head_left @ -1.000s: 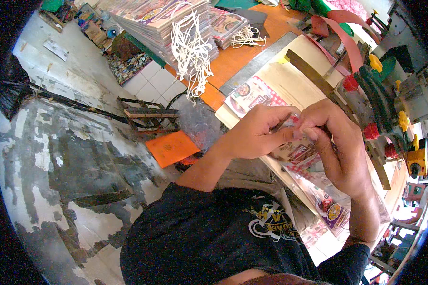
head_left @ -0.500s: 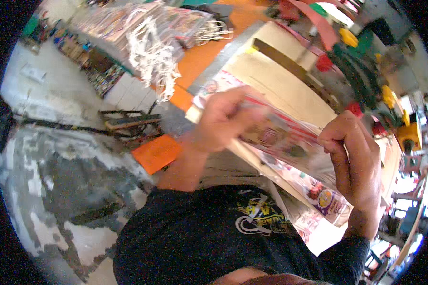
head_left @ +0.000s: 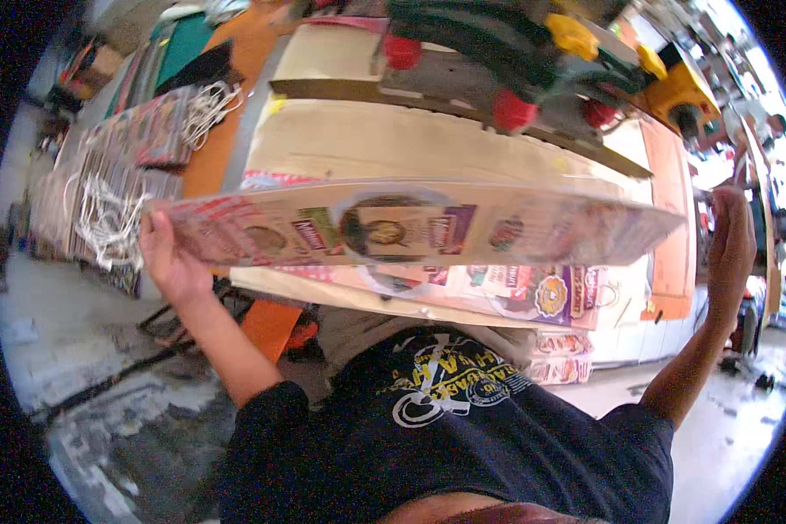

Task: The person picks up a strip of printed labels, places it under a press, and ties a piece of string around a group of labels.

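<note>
Person holds long printed sheet [head_left: 410,229] stretched flat above workbench [head_left: 410,144]. Left hand [head_left: 170,258] at 9 o'clock, fingers clenched on sheet's edge. Right hand [head_left: 732,249] at 3 o'clock near sheet's tip; grip unclear. Judgement: keep tension even, edges level, avoid creasing middle.

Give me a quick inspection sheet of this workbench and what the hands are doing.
Surface: pale work table, orange board on its left.
Job's things: long printed sheet held flat, stretched wide.
Clutter: stacks of printed sheets, white string bundles, red and yellow clamps.
Grippers: left hand grips sheet's left end; right hand at its right end, grip hidden.
Cables: nothing seen.
Surroundings: worn concrete floor, cluttered workshop.
</note>
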A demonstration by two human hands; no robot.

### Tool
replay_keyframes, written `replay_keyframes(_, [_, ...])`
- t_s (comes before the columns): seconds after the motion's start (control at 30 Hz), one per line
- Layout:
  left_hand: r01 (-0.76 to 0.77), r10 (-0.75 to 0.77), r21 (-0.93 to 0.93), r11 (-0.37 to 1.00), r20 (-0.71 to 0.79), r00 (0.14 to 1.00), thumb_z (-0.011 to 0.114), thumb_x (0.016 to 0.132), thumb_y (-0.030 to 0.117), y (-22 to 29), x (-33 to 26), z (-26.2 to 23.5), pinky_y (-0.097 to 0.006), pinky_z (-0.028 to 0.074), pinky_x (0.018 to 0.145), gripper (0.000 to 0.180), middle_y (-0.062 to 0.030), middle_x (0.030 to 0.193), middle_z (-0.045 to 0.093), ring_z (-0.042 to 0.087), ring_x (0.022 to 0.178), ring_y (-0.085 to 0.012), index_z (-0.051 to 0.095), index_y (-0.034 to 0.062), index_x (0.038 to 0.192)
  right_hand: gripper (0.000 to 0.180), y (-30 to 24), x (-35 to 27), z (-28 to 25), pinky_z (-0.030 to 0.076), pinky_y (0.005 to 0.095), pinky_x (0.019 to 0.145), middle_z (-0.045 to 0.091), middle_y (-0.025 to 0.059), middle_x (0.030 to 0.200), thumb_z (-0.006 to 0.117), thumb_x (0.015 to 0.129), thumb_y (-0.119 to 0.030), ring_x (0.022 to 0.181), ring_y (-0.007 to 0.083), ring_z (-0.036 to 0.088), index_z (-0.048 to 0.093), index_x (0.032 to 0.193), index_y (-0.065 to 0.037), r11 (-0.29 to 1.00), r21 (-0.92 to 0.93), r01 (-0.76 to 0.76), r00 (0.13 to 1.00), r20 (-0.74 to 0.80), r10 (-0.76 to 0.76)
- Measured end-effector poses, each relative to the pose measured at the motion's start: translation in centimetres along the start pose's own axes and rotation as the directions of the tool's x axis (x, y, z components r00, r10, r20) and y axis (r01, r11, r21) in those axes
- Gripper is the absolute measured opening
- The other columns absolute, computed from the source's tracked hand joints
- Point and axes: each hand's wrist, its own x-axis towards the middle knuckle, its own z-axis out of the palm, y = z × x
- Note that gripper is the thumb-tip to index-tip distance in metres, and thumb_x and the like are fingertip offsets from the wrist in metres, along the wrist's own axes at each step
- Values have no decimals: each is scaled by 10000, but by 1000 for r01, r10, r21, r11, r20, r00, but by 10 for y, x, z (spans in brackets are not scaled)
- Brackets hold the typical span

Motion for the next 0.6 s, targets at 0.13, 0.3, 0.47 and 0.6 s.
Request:
replay_keyframes(0.13, [28,-28,0,1000,-101,995,683,987,230,-14,10,-3,-329,472,895,201,-38,982,640,614,941,-165,616,47,1036,240,130,-57,17,523,400,851,664,163,1078,478,1095,-220,999,325,666,584,1167,-17,969,-150,-198,975,-129,180])
replay_keyframes(0.3, [56,-54,70,996,-24,998,673,991,209,-22,15,-5,-326,473,894,162,-34,973,656,627,937,-161,613,60,1011,232,245,-140,14,526,445,795,686,178,1053,544,1047,-257,987,373,674,627,1126,-54,591,-565,-576,816,-355,456])
replay_keyframes(0.47, [83,-82,25,996,-29,996,661,1002,191,-17,14,-5,-338,471,918,162,-45,1011,660,626,977,-169,615,46,1059,273,153,-92,17,540,321,811,746,108,1008,593,1035,-248,923,192,707,693,1130,-12,747,-21,-665,708,-336,621])
replay_keyframes(0.6, [96,-94,57,994,-40,995,673,997,205,-10,14,8,-351,460,962,239,-63,1091,653,613,1049,-184,607,25,1139,238,47,-45,17,517,278,936,730,95,1130,568,1047,-125,1042,148,679,675,1187,36,803,391,-450,815,-187,548])
